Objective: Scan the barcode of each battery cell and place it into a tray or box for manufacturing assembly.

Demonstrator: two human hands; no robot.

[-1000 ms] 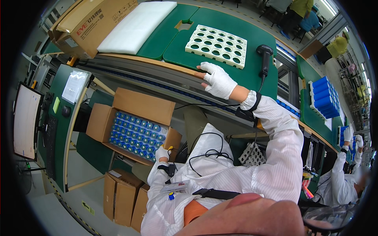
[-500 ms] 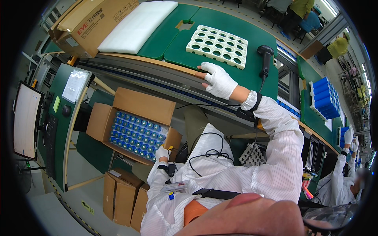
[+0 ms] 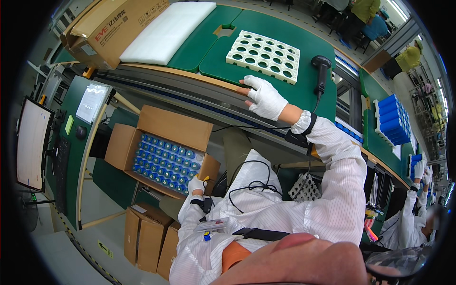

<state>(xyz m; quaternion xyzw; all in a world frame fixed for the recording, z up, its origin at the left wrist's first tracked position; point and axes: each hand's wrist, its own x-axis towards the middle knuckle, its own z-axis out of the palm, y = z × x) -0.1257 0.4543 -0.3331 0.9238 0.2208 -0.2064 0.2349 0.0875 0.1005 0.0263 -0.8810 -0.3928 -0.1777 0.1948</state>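
Note:
My right hand [image 3: 267, 99], in a white glove with bare fingertips, lies at the edge of the green worktable [image 3: 216, 66]. Its fingers are apart and hold nothing. Just beyond it is a white plastic tray [image 3: 264, 56] with rows of round holes. A black handheld scanner [image 3: 321, 75] with a cable stands to the right of the tray. My left hand [image 3: 195, 185], also gloved, is at the near right corner of an open cardboard box [image 3: 175, 127]. Its fingers are small and partly hidden. Rows of blue cylindrical cells [image 3: 164, 164] fill the box.
A large carton [image 3: 107, 35] and a white foam sheet [image 3: 168, 33] lie on the table's far left. A monitor [image 3: 34, 145] and keyboard stand on the left desk. Closed cartons [image 3: 145, 237] sit below. Blue cells [image 3: 393, 118] stand in a tray at right, near a co-worker's hands [image 3: 420, 171].
The whole view has shifted very slightly. Both my hands keep their places. The co-worker's hands at the far right have moved a little.

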